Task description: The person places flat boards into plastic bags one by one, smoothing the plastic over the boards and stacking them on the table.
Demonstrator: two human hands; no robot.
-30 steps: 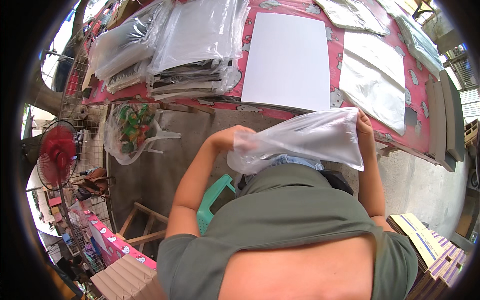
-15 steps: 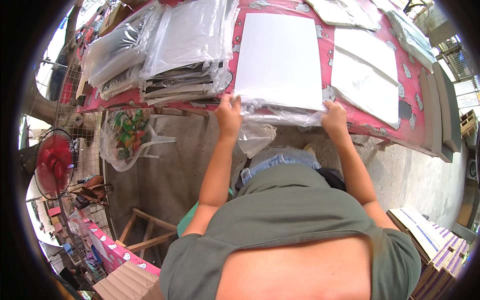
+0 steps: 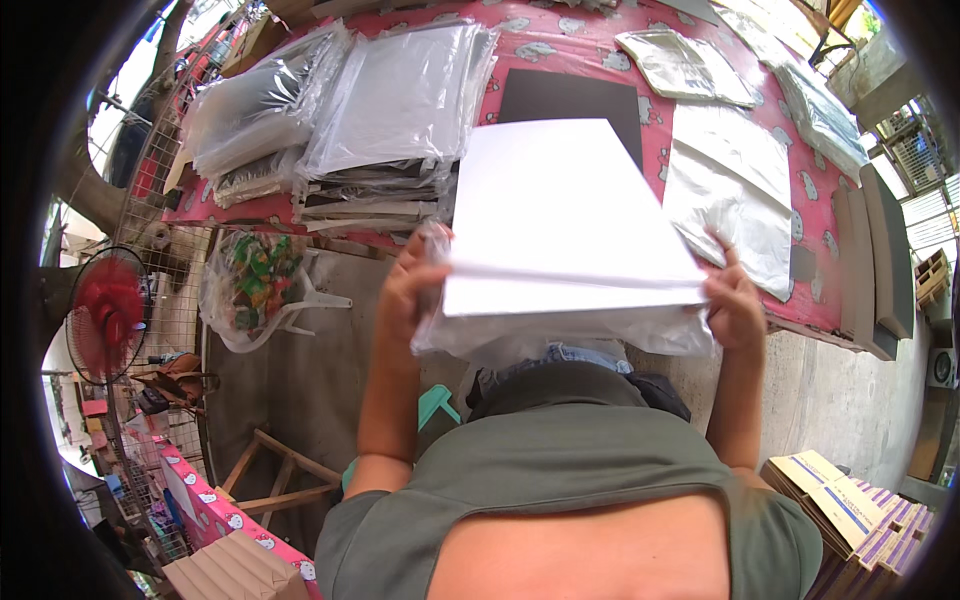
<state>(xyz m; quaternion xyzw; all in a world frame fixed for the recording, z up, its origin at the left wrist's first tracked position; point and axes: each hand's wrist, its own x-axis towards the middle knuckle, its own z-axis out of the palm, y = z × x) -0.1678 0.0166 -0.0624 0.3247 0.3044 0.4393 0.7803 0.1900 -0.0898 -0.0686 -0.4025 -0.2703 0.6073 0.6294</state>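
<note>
- A small packing workshop, by the look of it, partly open to the outdoors!
- Here's the worktop [image 3: 505, 50] in pink patterned cover, loaded with plastic-wrapped stacks [image 3: 395, 95].
- Lower right, cartons [image 3: 832, 502] pile up.
- Over on the left: wire mesh [image 3: 182, 275], a red fan [image 3: 105, 310], even a tree trunk [image 3: 92, 197].
- And underfoot, plain concrete floor [image 3: 825, 400].

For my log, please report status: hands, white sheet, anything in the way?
Left hand, right hand: gripping opposite sides of plastic bag. White sheet: between hands, near end over or inside bag, unclear. Nothing visibly blocking.
</note>
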